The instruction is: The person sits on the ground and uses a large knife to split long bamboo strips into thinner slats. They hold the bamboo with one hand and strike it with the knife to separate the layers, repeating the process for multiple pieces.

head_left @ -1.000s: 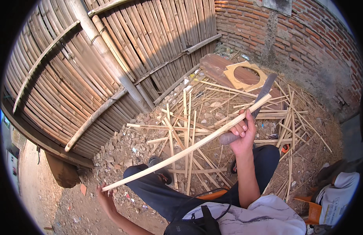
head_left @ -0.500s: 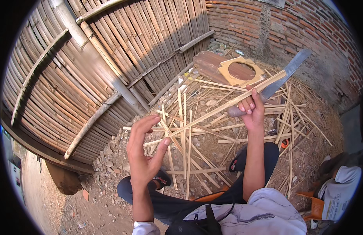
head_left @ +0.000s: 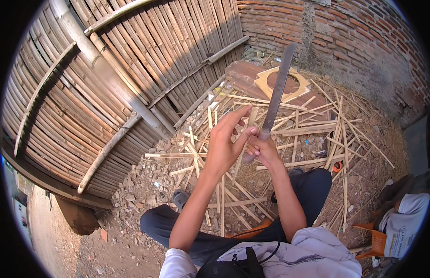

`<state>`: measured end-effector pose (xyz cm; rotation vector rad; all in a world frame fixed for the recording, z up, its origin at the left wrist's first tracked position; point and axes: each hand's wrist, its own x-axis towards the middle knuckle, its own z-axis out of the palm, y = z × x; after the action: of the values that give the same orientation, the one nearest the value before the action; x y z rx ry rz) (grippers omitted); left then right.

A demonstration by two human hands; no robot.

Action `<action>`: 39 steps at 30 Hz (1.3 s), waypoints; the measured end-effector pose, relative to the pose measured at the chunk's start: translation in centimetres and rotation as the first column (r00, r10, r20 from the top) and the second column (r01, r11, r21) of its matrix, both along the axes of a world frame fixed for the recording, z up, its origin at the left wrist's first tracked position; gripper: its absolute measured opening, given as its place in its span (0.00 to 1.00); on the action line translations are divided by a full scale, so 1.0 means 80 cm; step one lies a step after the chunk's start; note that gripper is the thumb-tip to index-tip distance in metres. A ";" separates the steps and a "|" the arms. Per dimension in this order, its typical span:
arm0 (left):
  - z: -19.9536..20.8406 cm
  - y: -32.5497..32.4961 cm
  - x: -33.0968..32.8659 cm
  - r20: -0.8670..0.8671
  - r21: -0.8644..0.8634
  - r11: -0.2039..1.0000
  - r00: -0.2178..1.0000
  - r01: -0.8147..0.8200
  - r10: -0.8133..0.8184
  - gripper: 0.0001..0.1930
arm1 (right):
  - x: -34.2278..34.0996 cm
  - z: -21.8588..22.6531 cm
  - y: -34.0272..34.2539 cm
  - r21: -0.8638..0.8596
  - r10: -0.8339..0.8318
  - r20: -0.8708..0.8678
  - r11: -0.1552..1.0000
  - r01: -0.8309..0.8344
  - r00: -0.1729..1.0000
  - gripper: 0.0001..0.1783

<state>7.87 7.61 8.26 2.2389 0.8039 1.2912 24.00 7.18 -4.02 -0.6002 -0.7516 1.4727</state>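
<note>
My right hand (head_left: 263,149) is closed around the grip of a machete (head_left: 279,88), whose long dark blade points up and away from me. A pale bamboo strip (head_left: 252,116) stands beside the blade, its lower part running down behind my hands. My left hand (head_left: 228,139) is at the strip, close against my right hand. Its fingers are curved and apart from the thumb, and the thumb tip lies over the strip near my right fingers. Part of the right fingers is hidden by the left thumb.
Many split bamboo strips (head_left: 223,199) lie crisscrossed on rubble ground. Beyond them are a brown board (head_left: 243,74) and a yellowish frame with a round hole (head_left: 296,95). A bamboo fence (head_left: 145,51) stands left, a brick wall (head_left: 344,41) behind. An orange tape measure (head_left: 337,167) lies right.
My right hand has come down and left, turning the machete more upright and swinging the strip's end toward me. My left hand has moved right and up to the strip.
</note>
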 end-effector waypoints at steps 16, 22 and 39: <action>0.024 0.035 0.002 0.203 0.183 0.964 0.967 -0.192 0.154 0.05 | -0.044 0.000 -0.103 -0.312 -0.070 0.148 0.943 0.114 0.986 0.31; 0.025 0.025 -0.004 0.177 0.272 0.932 0.964 -0.240 0.196 0.06 | -0.095 0.002 -0.122 -0.320 0.067 0.018 0.946 -0.057 0.998 0.31; 0.025 0.026 -0.050 0.236 0.215 0.918 0.930 -0.334 0.283 0.05 | -0.116 0.019 -0.085 -0.358 0.194 0.132 0.924 -0.136 0.972 0.30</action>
<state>3.88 9.69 10.23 2.1788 0.9959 1.8308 14.75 0.38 -2.49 -0.9563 -0.6862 1.7457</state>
